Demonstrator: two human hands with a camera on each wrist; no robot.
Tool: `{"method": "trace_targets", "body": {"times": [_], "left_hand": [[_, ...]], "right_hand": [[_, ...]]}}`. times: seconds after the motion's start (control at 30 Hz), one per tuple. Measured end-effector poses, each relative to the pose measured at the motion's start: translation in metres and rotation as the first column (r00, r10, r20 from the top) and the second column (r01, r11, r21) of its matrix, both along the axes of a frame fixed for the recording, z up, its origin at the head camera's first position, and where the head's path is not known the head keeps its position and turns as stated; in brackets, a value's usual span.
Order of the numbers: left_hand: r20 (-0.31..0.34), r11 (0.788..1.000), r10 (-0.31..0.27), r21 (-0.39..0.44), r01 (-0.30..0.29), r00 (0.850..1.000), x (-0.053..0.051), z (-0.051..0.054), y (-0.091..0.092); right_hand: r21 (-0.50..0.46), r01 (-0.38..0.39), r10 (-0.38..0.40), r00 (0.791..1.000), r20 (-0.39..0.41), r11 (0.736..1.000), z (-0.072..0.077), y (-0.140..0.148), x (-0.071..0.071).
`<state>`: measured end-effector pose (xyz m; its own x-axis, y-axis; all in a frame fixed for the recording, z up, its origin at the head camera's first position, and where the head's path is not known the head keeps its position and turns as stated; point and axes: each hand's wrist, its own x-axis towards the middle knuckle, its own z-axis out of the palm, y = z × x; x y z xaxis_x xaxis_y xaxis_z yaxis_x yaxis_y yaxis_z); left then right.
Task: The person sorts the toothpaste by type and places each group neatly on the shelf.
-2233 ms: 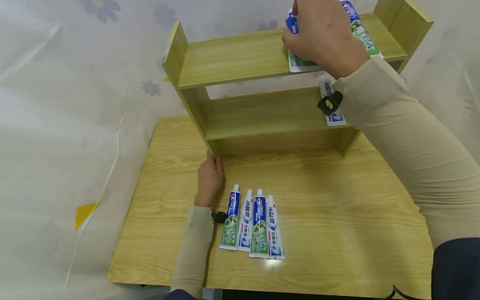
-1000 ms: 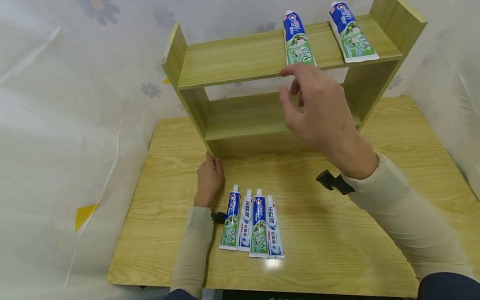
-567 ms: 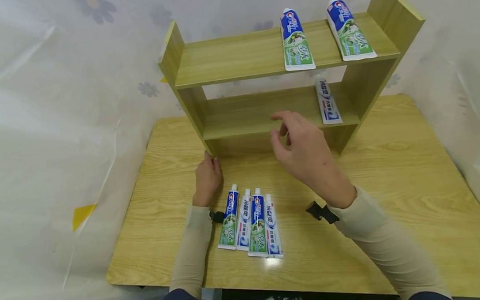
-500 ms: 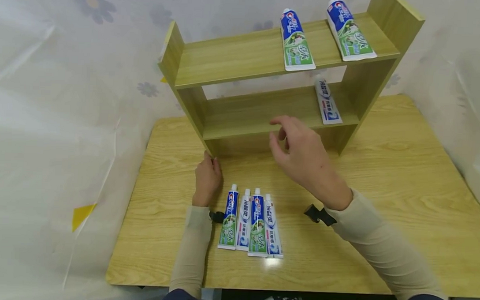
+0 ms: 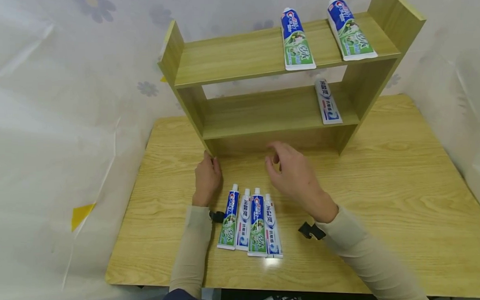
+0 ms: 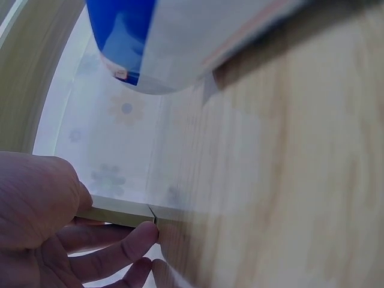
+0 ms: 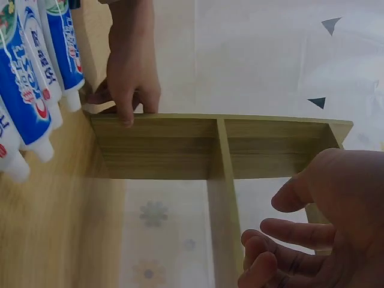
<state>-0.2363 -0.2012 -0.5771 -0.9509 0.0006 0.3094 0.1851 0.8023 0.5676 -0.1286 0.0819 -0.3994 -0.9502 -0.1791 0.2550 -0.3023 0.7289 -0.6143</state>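
Note:
My left hand (image 5: 208, 179) grips the lower front edge of the left side panel of a wooden shelf (image 5: 243, 62), thumb on one side and fingers on the other in the left wrist view. My right hand (image 5: 294, 174) hovers over the table, fingers loosely bent, holding nothing. Below it, side by side, lie a blue-green toothpaste tube (image 5: 228, 220), a white toothpaste tube (image 5: 243, 223), and another such pair, caps toward the shelf. Two blue-green toothpaste tubes, one left (image 5: 297, 41) and one right (image 5: 350, 32), lie on the top board. A white toothpaste tube (image 5: 328, 102) lies on the lower board.
The wooden table (image 5: 402, 173) runs under the shelf to a front edge near my forearms. Pale flowered sheeting (image 5: 66, 117) hangs behind and to the left, with a yellow patch (image 5: 82, 216). Dark items lie below the table's front edge.
My right hand has left the left tube on the top board and come down toward the table, passing in front of the lower board. My left hand has stayed at the shelf's side panel.

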Motion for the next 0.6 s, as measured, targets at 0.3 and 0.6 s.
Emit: {"method": "trace_targets", "body": {"times": [0.3,0.6], "left_hand": [[-0.009,1.0,-0.002,0.004,0.002,1.0,0.004,0.004,0.001],[0.007,1.0,-0.012,-0.01,0.012,1.0,0.003,0.007,0.001]], "right_hand": [[0.011,-0.04,0.038,0.993,0.109,0.999,-0.039,-0.014,0.009],[0.03,-0.045,0.039,0.983,0.18,0.999,-0.062,-0.022,0.015]]}}
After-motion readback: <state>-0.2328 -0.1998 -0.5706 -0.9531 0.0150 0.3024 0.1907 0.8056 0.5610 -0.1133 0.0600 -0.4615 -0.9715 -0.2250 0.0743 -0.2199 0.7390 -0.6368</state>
